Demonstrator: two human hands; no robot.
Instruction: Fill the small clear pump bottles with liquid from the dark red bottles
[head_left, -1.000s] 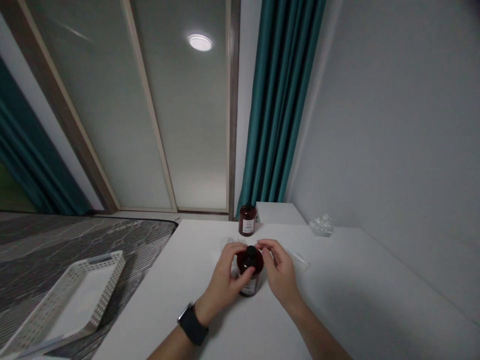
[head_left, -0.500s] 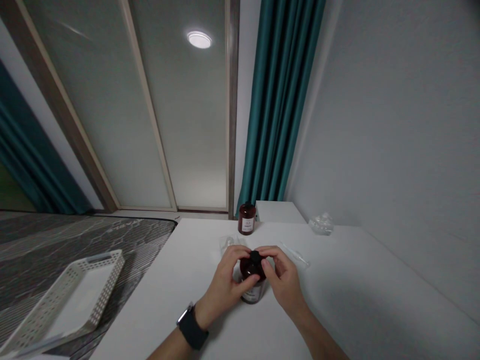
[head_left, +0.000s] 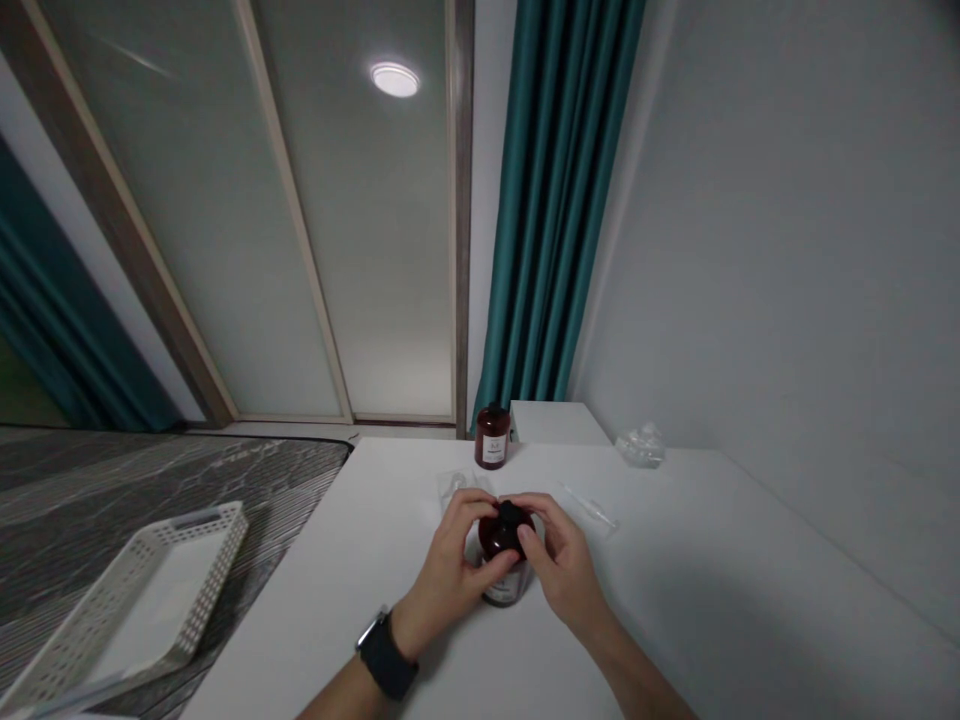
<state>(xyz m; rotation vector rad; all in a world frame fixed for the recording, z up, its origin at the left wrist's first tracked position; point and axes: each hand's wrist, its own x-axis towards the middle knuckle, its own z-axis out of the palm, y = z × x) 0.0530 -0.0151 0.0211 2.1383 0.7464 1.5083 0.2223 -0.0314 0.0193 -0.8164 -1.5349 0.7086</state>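
A dark brown bottle [head_left: 496, 542] with a pale label stands upright on the white table [head_left: 360, 570] in front of me. My left hand [head_left: 450, 562] is closed around its left side, thumb across the front and fingers behind the shoulder. At the top, my right hand [head_left: 566, 565] has its thumb and index finger about the small black cap [head_left: 510, 514], which sits on the neck. Its other fingers are partly hidden. Just beyond the hands lie a clear plastic bag [head_left: 454, 485] and a thin clear dropper-like tube [head_left: 591, 507].
A second brown bottle [head_left: 492, 440] stands at the table's far edge beside a white box [head_left: 559, 423]. Crumpled clear plastic [head_left: 642, 446] lies near the wall on the right. A white perforated basket [head_left: 196, 590] is at the lower left, off the table.
My right thumb and fingers have shifted slightly around the cap. My left hand and the bottle stay in almost the same place.
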